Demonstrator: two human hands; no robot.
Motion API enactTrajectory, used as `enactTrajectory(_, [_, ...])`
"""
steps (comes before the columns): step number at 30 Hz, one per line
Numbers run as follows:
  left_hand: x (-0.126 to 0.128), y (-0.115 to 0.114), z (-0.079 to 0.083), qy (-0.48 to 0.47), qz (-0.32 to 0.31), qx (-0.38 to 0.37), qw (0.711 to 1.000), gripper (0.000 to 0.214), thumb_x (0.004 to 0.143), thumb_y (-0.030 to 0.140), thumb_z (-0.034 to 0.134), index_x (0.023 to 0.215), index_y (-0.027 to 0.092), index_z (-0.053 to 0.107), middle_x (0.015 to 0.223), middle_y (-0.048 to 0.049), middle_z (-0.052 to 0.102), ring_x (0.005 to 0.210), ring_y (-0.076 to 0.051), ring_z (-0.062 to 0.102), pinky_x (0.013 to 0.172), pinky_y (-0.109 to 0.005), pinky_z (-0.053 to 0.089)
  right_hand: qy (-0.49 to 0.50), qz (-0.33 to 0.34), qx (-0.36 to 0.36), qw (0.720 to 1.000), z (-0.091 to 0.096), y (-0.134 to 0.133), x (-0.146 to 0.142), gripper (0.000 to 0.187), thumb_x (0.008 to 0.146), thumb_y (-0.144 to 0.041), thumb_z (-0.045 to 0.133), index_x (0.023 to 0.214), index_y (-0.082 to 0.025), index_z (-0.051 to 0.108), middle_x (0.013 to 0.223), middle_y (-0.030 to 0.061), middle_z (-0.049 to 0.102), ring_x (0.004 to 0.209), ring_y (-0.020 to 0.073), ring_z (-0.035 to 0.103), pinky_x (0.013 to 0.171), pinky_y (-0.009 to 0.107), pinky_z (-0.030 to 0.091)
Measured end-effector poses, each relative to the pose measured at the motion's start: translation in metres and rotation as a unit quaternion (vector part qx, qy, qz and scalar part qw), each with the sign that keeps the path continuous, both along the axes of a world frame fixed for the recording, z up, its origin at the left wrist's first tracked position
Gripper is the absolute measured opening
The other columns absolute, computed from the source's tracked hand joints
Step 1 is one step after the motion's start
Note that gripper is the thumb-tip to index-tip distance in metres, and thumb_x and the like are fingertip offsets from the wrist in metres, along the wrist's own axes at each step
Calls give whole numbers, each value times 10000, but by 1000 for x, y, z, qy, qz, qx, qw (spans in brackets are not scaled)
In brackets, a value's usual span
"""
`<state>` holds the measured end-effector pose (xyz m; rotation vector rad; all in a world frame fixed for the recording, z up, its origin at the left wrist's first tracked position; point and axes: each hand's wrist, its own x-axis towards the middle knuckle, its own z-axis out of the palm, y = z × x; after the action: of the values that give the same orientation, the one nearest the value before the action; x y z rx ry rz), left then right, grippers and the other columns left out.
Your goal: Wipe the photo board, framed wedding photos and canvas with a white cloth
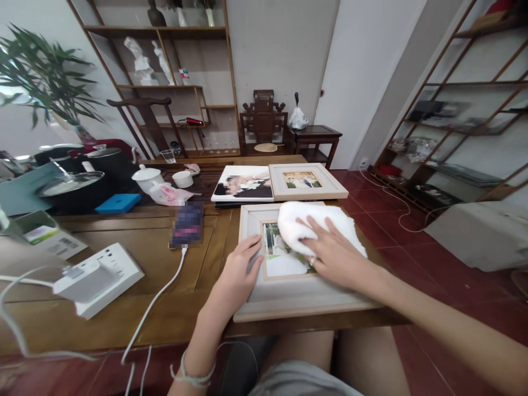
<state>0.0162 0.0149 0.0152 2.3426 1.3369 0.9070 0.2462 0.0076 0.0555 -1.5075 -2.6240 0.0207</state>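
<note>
I watch both hands working at the picture frame (297, 300), which lies face up near the table's right end. The left hand (235, 272) rests on its left border, fingers slightly parted and reaching the inner trim, gripping nothing that I can see. The right hand (334, 256) lies spread on a bunched white cloth (350, 225), which covers the right part of the photo and spills onto the far and right border.

The frame's near edge sits close to the near edge of the table (198, 324), with a narrow strip of wood showing. On the right I have little margin: beyond the table's edge is red tiled floor (396, 220). Just behind, a second frame (332, 190) and a photo panel (223, 187) lie side by side, limiting travel that way. More room shows on the left, where wood separates the frame from a white cable (159, 297) and, further out, a power strip (124, 264).
</note>
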Motion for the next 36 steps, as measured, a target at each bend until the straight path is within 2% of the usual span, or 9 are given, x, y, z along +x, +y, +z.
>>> enactTrajectory(5, [0,-3,1,-33,7,15,999,350,907,213,412,1204,131,579,1292,-148,566,1210,-253,522,1033,-435,412,-8,-10,-10,1000,11,63,-22,584,755,-45,421,1326,-160,474,1535,114,159,1368,436,49,994,719,163])
enactTrajectory(8, [0,-5,1,-77,49,52,994,379,928,187,353,1269,113,500,1335,-166,500,1257,-235,462,1065,-411,368,-8,35,-39,999,12,69,-49,611,737,-37,417,1317,-211,492,1537,57,166,1363,444,77,979,739,175])
enactTrajectory(14, [-1,-3,-8,-130,98,73,984,453,925,171,308,1368,81,337,1365,-199,436,1296,-241,399,1084,-432,316,-16,164,-111,980,17,7,-58,497,674,-9,406,1073,-148,667,1516,72,242,1356,450,108,986,738,176])
enactTrajectory(17, [-1,-2,-11,-127,118,23,985,499,914,202,344,1394,74,298,1404,-207,407,1316,-265,382,1076,-446,319,-12,235,-150,960,33,-28,-29,513,635,5,401,1034,-165,674,1466,38,366,1369,369,172,1069,635,166])
enactTrajectory(20, [1,-3,-7,-128,155,-49,978,586,873,248,460,1404,65,291,1389,-220,438,1292,-301,420,1061,-453,333,9,199,-173,964,44,-56,15,516,617,8,393,986,-222,670,1386,-2,482,1332,268,323,1091,485,268])
enactTrajectory(24, [2,-4,1,-181,199,-153,951,729,792,259,609,1412,66,278,1245,-211,580,1123,-304,585,974,-421,423,71,45,-16,996,34,-71,79,327,714,-98,427,910,-243,645,1049,82,654,988,264,609,769,392,534])
enactTrajectory(28, [0,-1,3,-246,218,-204,922,825,718,235,703,1409,63,286,1147,-190,631,1034,-287,629,922,-400,459,107,-31,180,977,17,-60,120,210,724,-114,407,740,-238,576,841,105,624,755,257,614,586,364,507])
enactTrajectory(31, [-3,-1,6,-313,215,-239,894,794,671,194,743,1359,53,373,1105,-184,647,993,-281,643,896,-391,476,99,-22,249,963,7,-51,128,211,713,-69,400,695,-225,540,1001,139,619,920,285,607,699,403,512])
enactTrajectory(36, [-4,-11,24,-422,186,-354,814,441,648,131,748,1069,99,620,1050,-143,691,937,-262,670,793,-320,529,105,33,211,971,-26,-52,113,230,696,-32,409,691,-190,576,1370,135,464,1222,307,464,935,488,459])
